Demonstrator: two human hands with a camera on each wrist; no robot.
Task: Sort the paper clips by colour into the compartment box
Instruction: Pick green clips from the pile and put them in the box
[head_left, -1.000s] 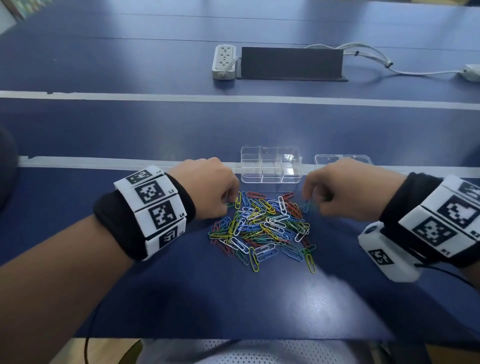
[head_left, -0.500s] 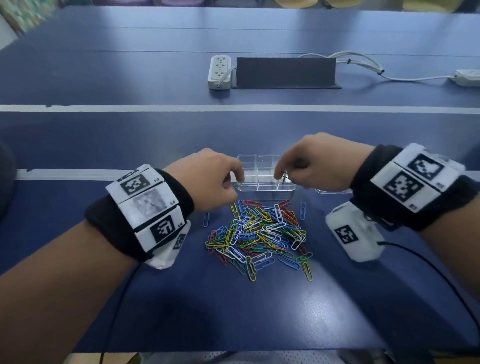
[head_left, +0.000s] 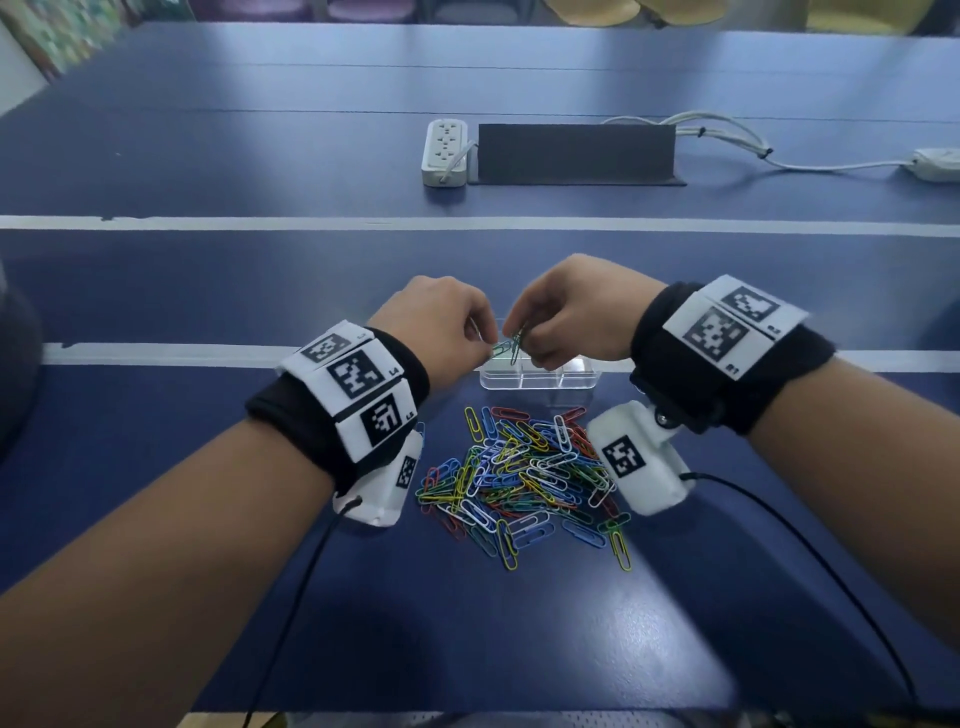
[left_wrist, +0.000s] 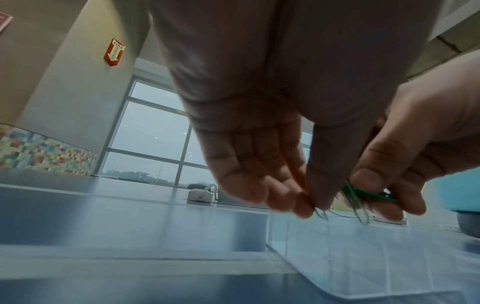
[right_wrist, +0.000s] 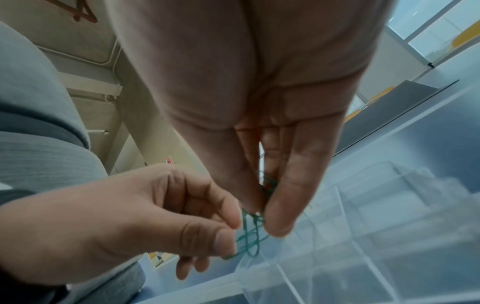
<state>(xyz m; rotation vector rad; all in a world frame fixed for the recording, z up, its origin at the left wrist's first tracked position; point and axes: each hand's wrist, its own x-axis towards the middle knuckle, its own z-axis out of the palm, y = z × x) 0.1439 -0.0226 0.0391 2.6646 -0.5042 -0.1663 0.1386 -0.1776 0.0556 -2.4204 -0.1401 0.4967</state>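
Note:
A pile of paper clips (head_left: 524, 478) in mixed colours lies on the blue table in front of a clear compartment box (head_left: 537, 376). Both hands meet just above the box's left end. My left hand (head_left: 480, 348) pinches a green paper clip (head_left: 500, 349) between thumb and fingertips. My right hand (head_left: 522, 338) pinches green paper clips (head_left: 517, 345) that hang down, touching the left hand's clip. The wrist views show the same green clips (left_wrist: 355, 197) (right_wrist: 250, 234) held between both hands over the box (right_wrist: 363, 236). The box's compartments look bare where they show.
A white power strip (head_left: 444, 153) and a dark flat panel (head_left: 576, 153) lie at the back, with white cables (head_left: 727, 140) running right. Black wrist cables (head_left: 810, 545) trail toward the near edge. A white line (head_left: 156, 353) crosses the table behind the box.
Both hands rose from the pile's far edge and came together above the box's left end. The right hand swung left over the box with green clips.

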